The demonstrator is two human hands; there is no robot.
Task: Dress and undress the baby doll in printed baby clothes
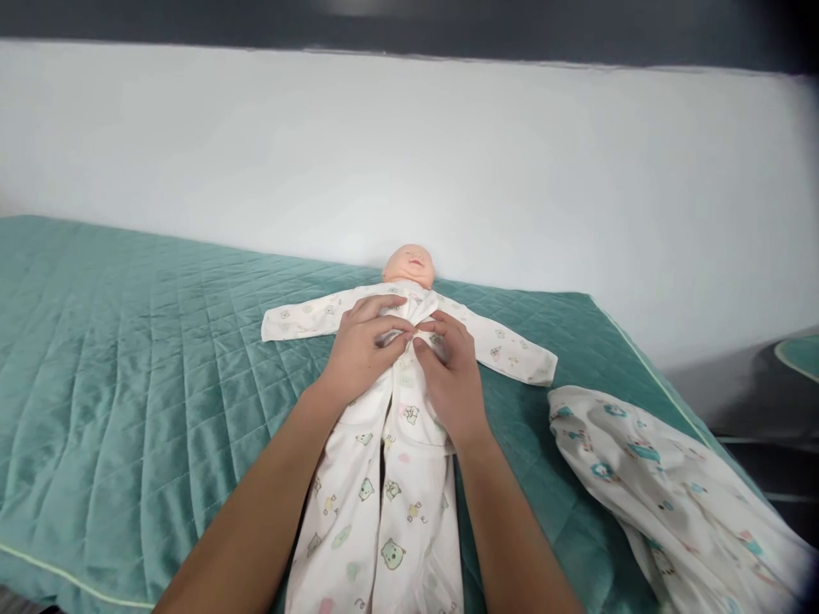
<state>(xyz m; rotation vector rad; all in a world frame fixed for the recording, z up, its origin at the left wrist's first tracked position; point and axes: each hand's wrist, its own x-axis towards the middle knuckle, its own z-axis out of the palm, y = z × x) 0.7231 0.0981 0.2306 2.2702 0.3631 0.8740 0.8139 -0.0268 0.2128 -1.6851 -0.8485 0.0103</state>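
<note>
A baby doll (409, 263) lies on its back on a green quilted mat (128, 358), dressed in a white printed sleepsuit (384, 503) with its sleeves spread out. My left hand (359, 350) and my right hand (451, 371) meet at the doll's chest. The fingers of both hands pinch the two front edges of the sleepsuit together. The lower front of the suit hangs apart between my forearms.
A second white patterned cloth (665, 486) lies crumpled on the mat's right side, near its edge. A white wall (409, 153) rises just behind the doll's head. The mat stretches wide to the left.
</note>
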